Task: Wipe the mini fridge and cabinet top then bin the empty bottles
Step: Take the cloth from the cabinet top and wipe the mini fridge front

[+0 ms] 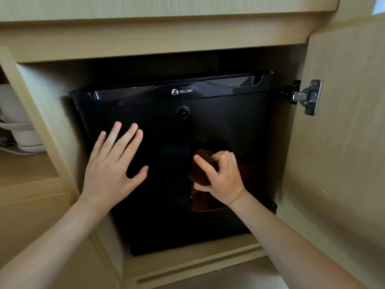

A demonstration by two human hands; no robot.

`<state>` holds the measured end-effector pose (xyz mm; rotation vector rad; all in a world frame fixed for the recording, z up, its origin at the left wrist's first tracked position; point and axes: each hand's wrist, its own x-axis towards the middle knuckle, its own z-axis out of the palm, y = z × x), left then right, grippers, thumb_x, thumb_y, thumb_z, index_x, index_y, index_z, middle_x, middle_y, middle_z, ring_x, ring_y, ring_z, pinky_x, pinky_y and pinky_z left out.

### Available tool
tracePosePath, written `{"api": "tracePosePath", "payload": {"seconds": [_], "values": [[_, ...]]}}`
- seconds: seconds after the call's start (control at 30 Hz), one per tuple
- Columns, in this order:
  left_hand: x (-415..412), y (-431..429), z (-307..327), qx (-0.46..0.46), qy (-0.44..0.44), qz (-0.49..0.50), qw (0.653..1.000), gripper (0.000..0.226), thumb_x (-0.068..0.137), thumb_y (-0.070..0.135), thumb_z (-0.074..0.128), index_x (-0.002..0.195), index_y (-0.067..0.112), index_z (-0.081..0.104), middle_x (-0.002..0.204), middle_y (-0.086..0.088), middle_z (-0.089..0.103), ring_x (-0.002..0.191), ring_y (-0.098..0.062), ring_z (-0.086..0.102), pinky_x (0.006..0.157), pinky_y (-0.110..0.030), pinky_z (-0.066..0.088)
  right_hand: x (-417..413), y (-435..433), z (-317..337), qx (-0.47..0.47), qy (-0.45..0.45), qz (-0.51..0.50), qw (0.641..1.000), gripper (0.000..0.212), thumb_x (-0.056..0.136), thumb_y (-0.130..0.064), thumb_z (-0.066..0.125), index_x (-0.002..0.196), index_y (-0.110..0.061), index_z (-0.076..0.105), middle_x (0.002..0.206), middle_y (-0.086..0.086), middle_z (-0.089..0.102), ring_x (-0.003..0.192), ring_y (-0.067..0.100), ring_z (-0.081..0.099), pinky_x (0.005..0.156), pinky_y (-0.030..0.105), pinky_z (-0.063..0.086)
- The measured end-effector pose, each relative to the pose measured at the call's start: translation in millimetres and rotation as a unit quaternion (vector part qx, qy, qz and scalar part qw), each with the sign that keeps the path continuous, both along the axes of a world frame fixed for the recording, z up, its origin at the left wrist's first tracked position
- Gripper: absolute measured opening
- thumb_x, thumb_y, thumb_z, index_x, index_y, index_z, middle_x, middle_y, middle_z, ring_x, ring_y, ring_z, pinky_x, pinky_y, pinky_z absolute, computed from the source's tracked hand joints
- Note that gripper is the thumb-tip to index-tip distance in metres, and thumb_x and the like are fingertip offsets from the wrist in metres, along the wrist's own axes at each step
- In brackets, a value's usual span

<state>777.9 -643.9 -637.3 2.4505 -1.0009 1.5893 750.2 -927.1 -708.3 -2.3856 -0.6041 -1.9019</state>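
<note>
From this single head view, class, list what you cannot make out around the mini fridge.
Mini fridge interior: head view, hidden, since the fridge is shut.
Brown cloth: head view, partly covered by the right hand gripping it; its edges fade into the fridge's black front.
White appliance at left: head view, cut off by the frame edge and cabinet wall.
Empty bottles: none in view.

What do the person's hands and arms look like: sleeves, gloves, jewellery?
Left hand and right hand are bare: no gloves, rings, watch or wristbands visible. Both forearms are uncovered up to the frame edge, so no sleeve shows. Nails look short, without visible polish.
</note>
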Motion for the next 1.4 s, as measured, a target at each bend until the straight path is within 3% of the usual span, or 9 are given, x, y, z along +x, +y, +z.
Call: {"api": "tracePosePath", "payload": {"seconds": [0.23, 0.43, 0.67, 0.83, 1.0, 1.1, 1.23, 1.33, 1.4], "values": [[1, -14, 1, 0.010, -0.006, -0.009, 1.000, 0.073, 0.088, 0.047, 0.055, 0.148, 0.008, 0.042, 0.155, -0.008, 0.038, 0.149, -0.032, 0.023, 0.120, -0.053, 0.019, -4, -30, -1, 0.088, -0.017, -0.033, 0.995, 0.068, 0.076, -0.045, 0.072, 0.132, -0.020, 0.043, 0.104, 0.007, 0.037, 0.088, 0.024, 0.042, 0.071, 0.039, 0.046], [1, -26, -1, 0.025, -0.017, -0.011, 0.999, 0.074, 0.087, 0.048, 0.056, 0.148, 0.008, 0.042, 0.155, -0.007, 0.038, 0.149, -0.033, 0.023, 0.120, -0.054, 0.019, -8, -35, 5, 0.254, -0.031, -0.031, 0.966, 0.068, 0.074, -0.042, 0.069, 0.130, -0.016, 0.042, 0.101, 0.015, 0.042, 0.086, 0.024, 0.043, 0.072, 0.035, 0.045], [4, -41, -12, 0.032, -0.013, -0.021, 0.999, 0.077, 0.085, 0.048, 0.058, 0.149, 0.009, 0.040, 0.157, -0.005, 0.034, 0.150, -0.033, 0.020, 0.120, -0.055, 0.016, -5, -9, 2, 0.499, -0.097, 0.020, 0.861, 0.069, 0.081, -0.040, 0.067, 0.133, 0.001, 0.047, 0.108, 0.005, 0.038, 0.095, 0.010, 0.041, 0.086, 0.010, 0.036], [3, -41, -11, 0.029, -0.011, -0.031, 0.999, 0.076, 0.086, 0.048, 0.057, 0.149, 0.009, 0.039, 0.157, -0.006, 0.035, 0.150, -0.033, 0.020, 0.121, -0.054, 0.015, -6, -8, -25, 0.511, -0.087, -0.009, 0.855, 0.068, 0.083, -0.039, 0.066, 0.134, -0.001, 0.044, 0.107, 0.018, 0.045, 0.096, 0.012, 0.042, 0.089, 0.010, 0.037], [-1, -39, -7, 0.045, 0.003, -0.022, 0.999, 0.079, 0.083, 0.046, 0.060, 0.150, 0.009, 0.039, 0.158, -0.005, 0.033, 0.150, -0.032, 0.019, 0.121, -0.053, 0.015, -23, 6, -85, 0.538, 0.007, -0.038, 0.842, 0.067, 0.084, -0.035, 0.063, 0.139, -0.012, 0.032, 0.114, 0.020, 0.041, 0.104, 0.014, 0.043, 0.089, 0.037, 0.052], [-4, -35, -5, 0.056, 0.013, -0.018, 0.998, 0.081, 0.081, 0.043, 0.063, 0.150, 0.010, 0.039, 0.159, -0.004, 0.032, 0.150, -0.032, 0.019, 0.121, -0.051, 0.015, -21, 13, -65, 0.549, 0.002, -0.062, 0.834, 0.066, 0.085, -0.037, 0.062, 0.137, -0.010, 0.035, 0.112, 0.016, 0.042, 0.098, 0.013, 0.040, 0.081, 0.043, 0.053], [-3, -32, -9, 0.063, 0.011, -0.018, 0.998, 0.079, 0.082, 0.043, 0.062, 0.150, 0.012, 0.038, 0.159, -0.003, 0.031, 0.151, -0.030, 0.018, 0.121, -0.052, 0.018, -5, 20, 11, 0.548, -0.066, -0.050, 0.832, 0.067, 0.082, -0.040, 0.065, 0.135, -0.006, 0.044, 0.108, 0.004, 0.039, 0.092, 0.013, 0.040, 0.081, 0.033, 0.043], [-1, -31, -10, 0.059, 0.007, -0.020, 0.998, 0.078, 0.083, 0.043, 0.061, 0.150, 0.012, 0.038, 0.159, -0.003, 0.031, 0.151, -0.029, 0.018, 0.121, -0.052, 0.017, 3, 25, 33, 0.550, -0.087, -0.033, 0.830, 0.068, 0.080, -0.043, 0.064, 0.135, -0.006, 0.047, 0.107, 0.010, 0.044, 0.093, 0.012, 0.040, 0.082, 0.027, 0.038], [0, -33, -10, 0.055, 0.008, -0.023, 0.998, 0.078, 0.083, 0.043, 0.061, 0.150, 0.012, 0.039, 0.159, -0.003, 0.031, 0.151, -0.030, 0.018, 0.121, -0.051, 0.016, 3, 24, 20, 0.514, -0.088, -0.035, 0.853, 0.068, 0.081, -0.042, 0.065, 0.134, -0.002, 0.048, 0.106, 0.015, 0.047, 0.094, 0.011, 0.040, 0.085, 0.024, 0.036]]}}
